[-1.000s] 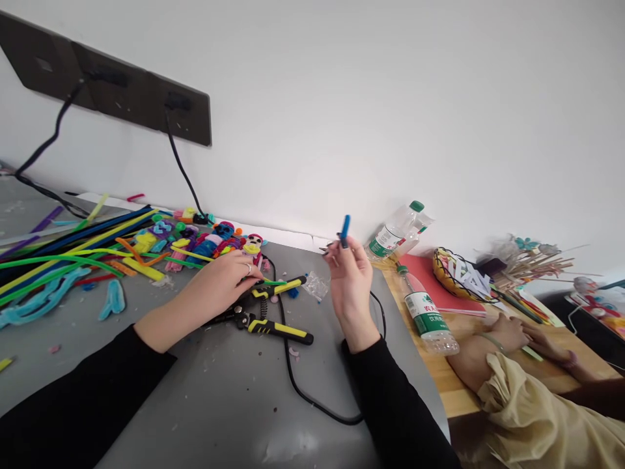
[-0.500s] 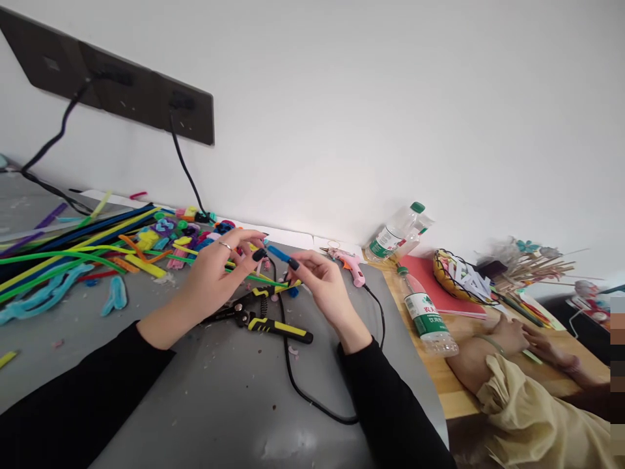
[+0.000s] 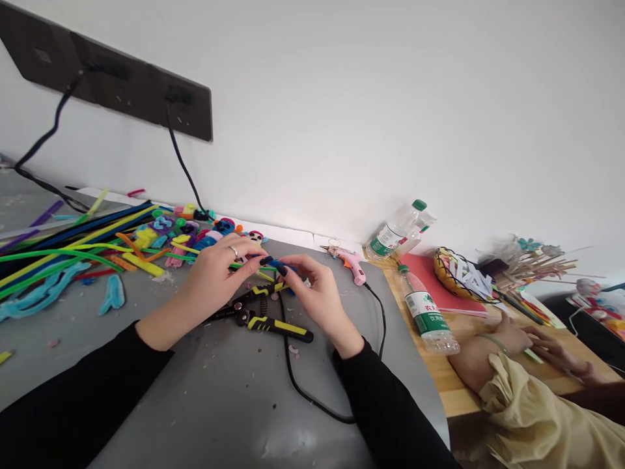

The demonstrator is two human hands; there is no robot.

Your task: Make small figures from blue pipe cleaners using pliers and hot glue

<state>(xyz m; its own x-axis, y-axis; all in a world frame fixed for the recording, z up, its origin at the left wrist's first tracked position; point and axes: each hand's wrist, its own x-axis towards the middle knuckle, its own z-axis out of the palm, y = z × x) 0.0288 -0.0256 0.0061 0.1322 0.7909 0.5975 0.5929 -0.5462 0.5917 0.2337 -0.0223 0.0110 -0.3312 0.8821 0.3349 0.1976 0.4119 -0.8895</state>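
Over the desk (image 3: 215,404), near the pliers (image 3: 280,329), my left hand (image 3: 215,272) and right hand (image 3: 315,288) both pinch the blue strip (image 3: 276,264) at the fingertips; it bridges them, long axis running roughly left to right, neither hand clearly nearer.

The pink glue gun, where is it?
In the head view, the pink glue gun lies right of centre on the grey tabletop, between the right hand and the green-capped bottle by the wall.
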